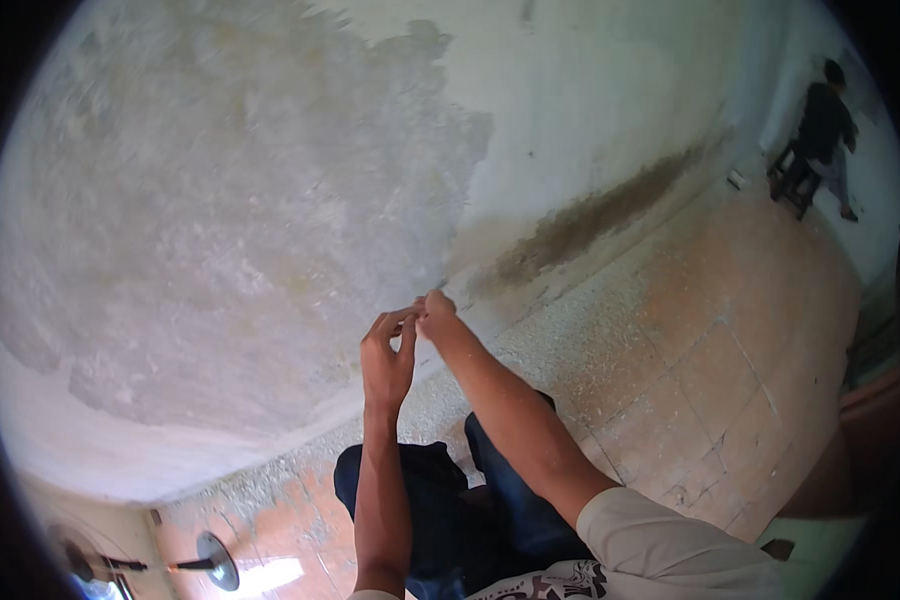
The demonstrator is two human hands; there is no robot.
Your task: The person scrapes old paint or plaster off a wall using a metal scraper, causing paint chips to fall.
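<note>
Both of my hands meet close to a wall (607, 97), by the edge of a large grey patch (270, 187) where its paint is scraped off. My right hand (436, 315) is curled into a fist, and a tiny dark edge shows just above it. Whatever it may hold is hidden by the fingers. My left hand (390, 349) is bent at the wrist, its fingers reaching to the right fist and touching or overlapping it. Whether the left fingers pinch something cannot be seen.
Pale flakes and dust lie on the tiled floor (690, 375) along the wall's foot. A brown stain (592, 217) runs low on the wall. A standing fan's round base (219, 561) is at lower left. Another person (825, 124) sits on a dark stool (795, 184) at far right.
</note>
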